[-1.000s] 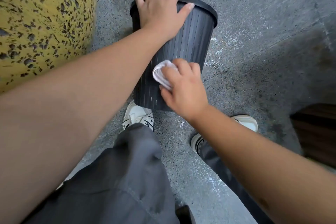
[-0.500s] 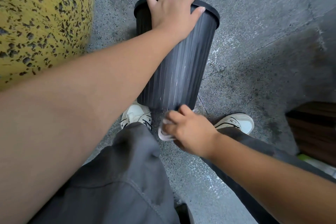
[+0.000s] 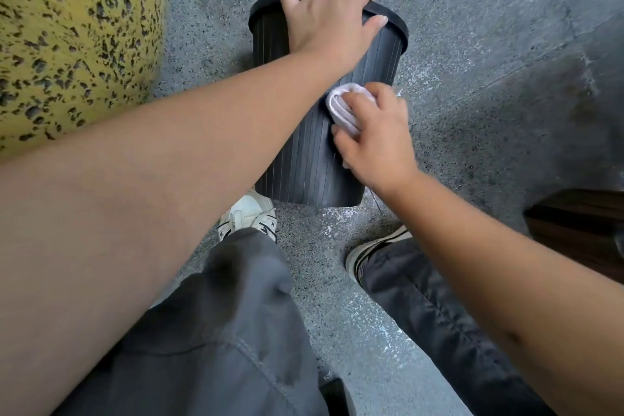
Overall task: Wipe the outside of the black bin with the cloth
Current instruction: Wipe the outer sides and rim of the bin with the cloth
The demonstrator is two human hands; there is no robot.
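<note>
Two bare hands work on the black bin (image 3: 304, 162), which stands upright on the speckled grey floor (image 3: 472, 44) with its ribbed side wall facing the camera. At the bin's top, the left hand (image 3: 324, 20) lies over the rim, its fingers curled down over the far edge and its thumb stretched along the near edge, so it grips the bin. Partway down the bin's wall, toward its right side, the right hand (image 3: 374, 132) presses a bunched white cloth (image 3: 341, 105) against the ribs; its fingers are curled round the cloth, which shows above and to the left of the knuckles. Just below the bin's base is a white shoe (image 3: 248, 213), its toe close to the bin or touching it; I cannot tell which. A second shoe (image 3: 374, 246), pale with dark trim, sits below and right of the bin, apart from it. Dark grey trousers (image 3: 219, 331) cover both legs. Left of the bin rises a rounded yellow surface with black flecks (image 3: 67, 37), and well to the bin's right is a dark wooden object (image 3: 580, 223).
</note>
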